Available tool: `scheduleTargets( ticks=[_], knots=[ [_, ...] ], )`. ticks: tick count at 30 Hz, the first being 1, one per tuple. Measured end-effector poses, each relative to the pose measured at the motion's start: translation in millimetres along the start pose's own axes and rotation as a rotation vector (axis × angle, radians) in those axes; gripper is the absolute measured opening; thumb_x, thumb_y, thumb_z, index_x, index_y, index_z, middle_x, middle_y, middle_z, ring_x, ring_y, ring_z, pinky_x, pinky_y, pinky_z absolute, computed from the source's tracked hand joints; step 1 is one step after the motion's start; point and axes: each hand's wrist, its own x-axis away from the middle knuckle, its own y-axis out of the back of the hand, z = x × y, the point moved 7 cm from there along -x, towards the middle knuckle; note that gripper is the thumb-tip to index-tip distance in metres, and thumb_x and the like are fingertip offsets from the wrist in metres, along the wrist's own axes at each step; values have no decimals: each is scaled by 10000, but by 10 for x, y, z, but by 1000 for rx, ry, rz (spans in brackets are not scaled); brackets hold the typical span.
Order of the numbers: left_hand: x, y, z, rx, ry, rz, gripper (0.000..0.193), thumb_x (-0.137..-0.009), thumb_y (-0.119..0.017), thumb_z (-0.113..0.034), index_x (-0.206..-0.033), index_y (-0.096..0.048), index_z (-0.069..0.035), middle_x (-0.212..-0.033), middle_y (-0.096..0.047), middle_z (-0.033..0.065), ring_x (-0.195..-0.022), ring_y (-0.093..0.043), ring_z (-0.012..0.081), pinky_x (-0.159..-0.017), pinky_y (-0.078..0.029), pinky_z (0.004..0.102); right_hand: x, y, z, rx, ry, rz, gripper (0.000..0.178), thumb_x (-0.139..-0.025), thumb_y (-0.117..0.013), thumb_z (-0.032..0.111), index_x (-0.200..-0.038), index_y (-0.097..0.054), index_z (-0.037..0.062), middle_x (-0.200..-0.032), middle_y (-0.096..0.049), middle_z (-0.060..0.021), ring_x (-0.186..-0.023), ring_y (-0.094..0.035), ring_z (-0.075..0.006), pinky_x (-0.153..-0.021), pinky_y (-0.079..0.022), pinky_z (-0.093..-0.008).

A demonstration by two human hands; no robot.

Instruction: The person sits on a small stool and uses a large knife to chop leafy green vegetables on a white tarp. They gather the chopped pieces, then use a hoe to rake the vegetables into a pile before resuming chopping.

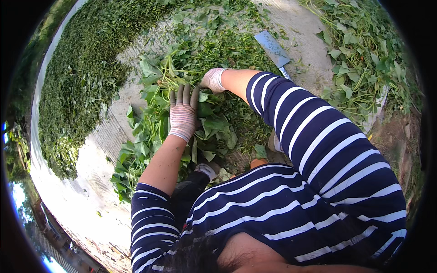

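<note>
A bundle of long-stemmed green leafy vines (152, 98) lies on the ground in front of me. My left hand (183, 113), in a striped glove with dark fingers, rests flat on the bundle with its fingers stretched out. At the bundle's far right end, my right hand (213, 80) is also gloved and looks curled around the stems; its fingertips are hidden. To the right of that hand, a cleaver (273, 48) with a broad blade lies on the ground, its handle toward my right arm. Chopped greens (232, 52) are spread beyond and beneath my hands.
A wide layer of chopped leaves (86, 77) covers the pale concrete (107, 132) on the left. More uncut vines (359, 59) are heaped at the far right. My shoe (208, 170) is close to the near end of the bundle.
</note>
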Motion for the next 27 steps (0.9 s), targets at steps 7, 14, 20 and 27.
scheduleTargets(
  ticks=[7,14,20,27],
  knots=[
    [-208,-141,402,36,207,305,1193,-543,-918,-367,-1497,-278,-44,-1396,-511,199,-1308,-492,337,-1076,-414,453,-52,-104,16,42,-86,29,640,-770,-696,112,-1383,-537,201,-1233,-669,-118,-1070,-655,-361,-874,-544,-433],
    [-374,-106,349,137,187,597,583,-634,-839,-401,-1031,-663,-11,-942,-721,201,-912,-707,350,-819,-560,438,15,-67,-197,-260,-185,-40,466,-756,-686,124,-1219,-659,174,-1159,-700,-112,-1057,-663,-333,-882,-539,-393],
    [-190,-409,462,325,356,567,741,-649,-832,-415,-1242,-578,-51,-1037,-707,212,-997,-684,367,-879,-539,440,-2,-67,-59,-61,-87,77,483,-778,-666,162,-1259,-642,121,-1217,-679,-134,-1129,-646,-328,-915,-529,-389],
    [-286,-1359,954,537,282,646,952,-609,-830,-390,-1438,-465,-100,-1215,-671,201,-1132,-646,336,-961,-517,402,219,268,244,-379,-83,-173,1350,-610,-872,507,-1585,-44,78,-1596,-227,-261,-1499,-220,-347,-1212,-208,-469]
  ],
)
